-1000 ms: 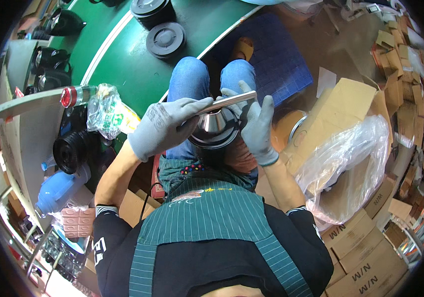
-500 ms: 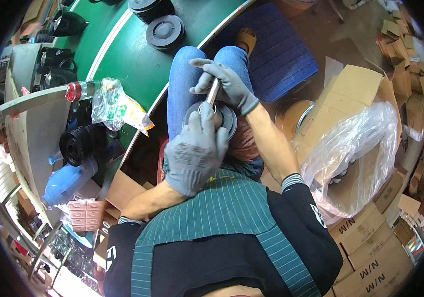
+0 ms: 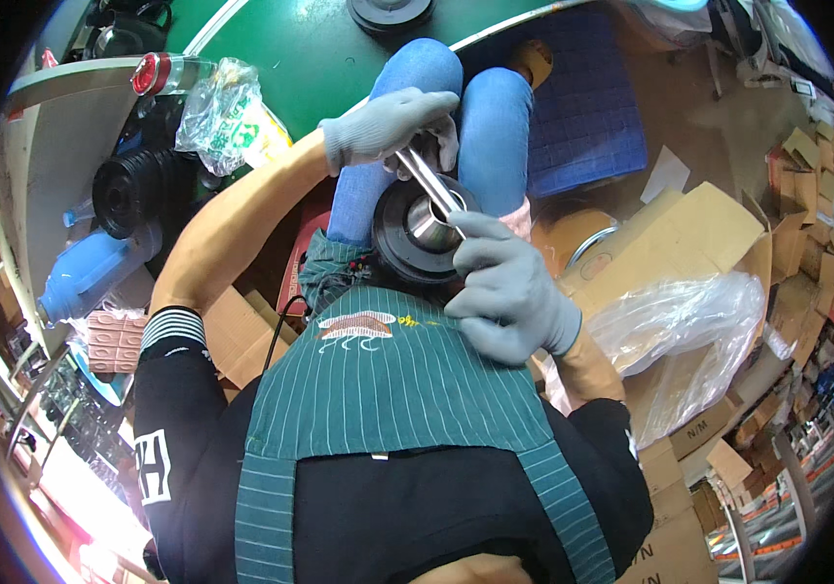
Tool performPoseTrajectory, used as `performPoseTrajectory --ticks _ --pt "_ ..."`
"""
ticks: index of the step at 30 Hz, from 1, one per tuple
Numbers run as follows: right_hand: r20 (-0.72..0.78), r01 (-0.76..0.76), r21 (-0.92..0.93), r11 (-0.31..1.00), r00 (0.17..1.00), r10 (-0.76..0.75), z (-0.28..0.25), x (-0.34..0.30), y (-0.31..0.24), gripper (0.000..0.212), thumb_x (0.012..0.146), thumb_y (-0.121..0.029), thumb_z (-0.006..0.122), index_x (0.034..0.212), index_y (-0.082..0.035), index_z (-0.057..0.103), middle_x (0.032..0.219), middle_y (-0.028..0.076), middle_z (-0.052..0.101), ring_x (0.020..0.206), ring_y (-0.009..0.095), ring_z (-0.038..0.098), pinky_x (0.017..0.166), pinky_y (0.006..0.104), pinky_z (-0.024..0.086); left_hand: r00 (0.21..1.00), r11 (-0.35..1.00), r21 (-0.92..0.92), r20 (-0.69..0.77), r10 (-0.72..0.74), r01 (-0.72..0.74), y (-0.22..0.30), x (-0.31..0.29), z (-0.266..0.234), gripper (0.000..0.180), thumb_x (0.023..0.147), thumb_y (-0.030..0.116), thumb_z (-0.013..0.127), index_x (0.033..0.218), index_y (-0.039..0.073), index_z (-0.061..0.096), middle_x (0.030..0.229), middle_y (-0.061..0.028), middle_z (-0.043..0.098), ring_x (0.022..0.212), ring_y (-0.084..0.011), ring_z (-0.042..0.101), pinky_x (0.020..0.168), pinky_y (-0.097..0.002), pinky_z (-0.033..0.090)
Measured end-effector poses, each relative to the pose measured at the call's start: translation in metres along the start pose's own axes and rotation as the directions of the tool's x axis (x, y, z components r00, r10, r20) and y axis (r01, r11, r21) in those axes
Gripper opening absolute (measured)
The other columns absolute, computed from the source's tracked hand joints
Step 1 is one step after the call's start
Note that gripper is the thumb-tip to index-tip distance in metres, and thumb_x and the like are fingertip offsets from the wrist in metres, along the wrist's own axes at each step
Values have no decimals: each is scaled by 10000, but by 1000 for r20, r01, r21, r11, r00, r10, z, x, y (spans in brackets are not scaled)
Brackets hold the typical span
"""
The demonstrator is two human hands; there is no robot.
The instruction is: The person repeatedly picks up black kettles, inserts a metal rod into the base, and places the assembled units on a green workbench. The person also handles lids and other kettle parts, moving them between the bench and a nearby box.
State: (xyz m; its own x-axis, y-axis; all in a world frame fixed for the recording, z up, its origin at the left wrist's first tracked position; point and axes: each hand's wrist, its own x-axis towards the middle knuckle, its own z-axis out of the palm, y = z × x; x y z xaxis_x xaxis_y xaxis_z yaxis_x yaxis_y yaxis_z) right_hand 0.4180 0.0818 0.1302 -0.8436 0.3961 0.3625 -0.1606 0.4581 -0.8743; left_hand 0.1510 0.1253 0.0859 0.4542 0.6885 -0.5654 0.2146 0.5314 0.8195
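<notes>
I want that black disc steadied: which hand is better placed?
Probably the right hand: it's beside the black disc, while the left hand is at the far end of the metal bar.

We wear a dark green apron [image 3: 392,389] with thin, pale vertical stripes and two wide shoulder straps [image 3: 266,521] over a black top [image 3: 417,506]. On the bib, a brown-and-white motif [image 3: 363,323] with curling white lines sits beside small yellow stitching [image 3: 419,316]. A bold white marking [image 3: 153,467] stands out on our left sleeve [image 3: 188,399], which ends in a black-and-white striped cuff [image 3: 173,331]. Grey gloves [image 3: 524,302] with snug wrists cover our left hand [image 3: 385,128] and right hand [image 3: 506,282]. Our jeans [image 3: 495,136] are blue, and a yellowish-tan slipper [image 3: 534,60] shows partly.
</notes>
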Motion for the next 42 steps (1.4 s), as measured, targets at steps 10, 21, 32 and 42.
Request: performPoseTrajectory --ticks 10,21,32,42 --pt "550 66 -180 981 834 45 63 101 -6 404 854 -385 600 601 -80 677 585 114 644 603 326 697 654 456 552 861 889 277 463 210 -366 26 103 49 595 1134 457 476 899 1 778 773 -95 731 616 -192 681 642 -352 589" --pt "-170 23 -199 980 984 -58 23 68 -28 381 864 -247 709 1152 -1 752 1010 138 741 1003 317 729 1022 524 545 822 819 -169 -287 492 -549 -34 41 -53 566 1129 502 472 1002 24 746 774 -60 719 613 -123 670 569 -258 524" --pt "-239 -590 -198 783 803 545 60 -55 15 1162 819 -539 899 1699 -58 312 1751 347 184 1637 481 198 1311 547 236 563 876 -309 -825 -54 -370 -145 -61 -56 400 1114 285 583 1450 70 618 1165 -5 622 841 -94 562 716 -284 475" --pt "-375 -447 -187 875 855 357 65 -59 37 1005 879 -412 899 1637 22 404 1630 230 495 1451 248 544 1217 404 418 157 897 372 -926 342 240 -190 23 -112 563 1082 409 618 1356 -83 599 1171 -293 726 1060 -459 698 938 -502 531"
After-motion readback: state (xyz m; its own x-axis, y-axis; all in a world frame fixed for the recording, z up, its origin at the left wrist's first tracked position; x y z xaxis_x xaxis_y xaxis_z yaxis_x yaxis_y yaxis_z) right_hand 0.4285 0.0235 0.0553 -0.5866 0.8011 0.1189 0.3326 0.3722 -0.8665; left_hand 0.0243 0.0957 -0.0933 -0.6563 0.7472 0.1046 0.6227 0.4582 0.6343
